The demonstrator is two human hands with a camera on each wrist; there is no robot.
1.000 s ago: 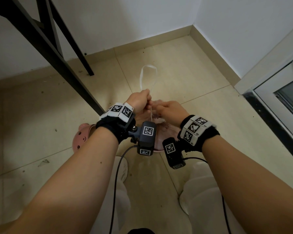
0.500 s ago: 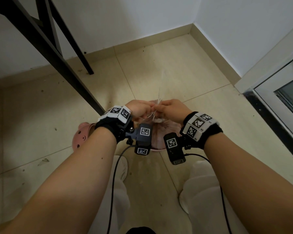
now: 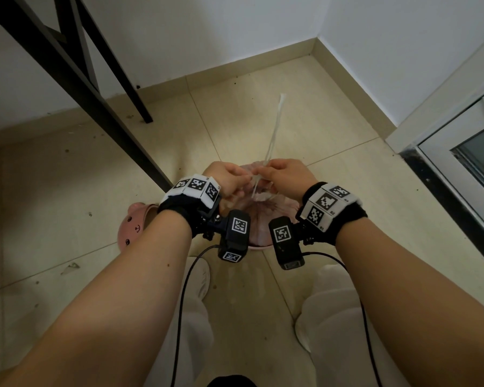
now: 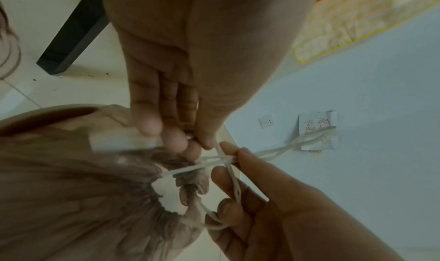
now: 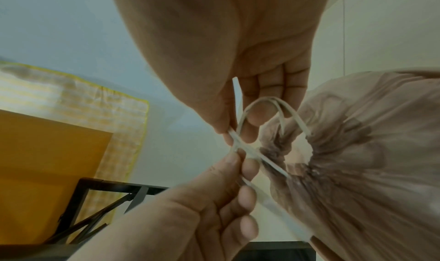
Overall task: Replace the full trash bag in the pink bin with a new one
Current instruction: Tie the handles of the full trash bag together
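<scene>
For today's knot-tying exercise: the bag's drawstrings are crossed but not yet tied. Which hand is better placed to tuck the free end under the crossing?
Probably the right hand: one drawstring already loops round its fingers beside the crossing, while the left hand pinches the crossing itself above the trash bag.

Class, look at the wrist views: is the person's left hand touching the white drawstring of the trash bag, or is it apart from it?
Touching. The left wrist view shows the left hand pinching the white drawstring between thumb and fingers, just above the gathered trash bag.
</scene>
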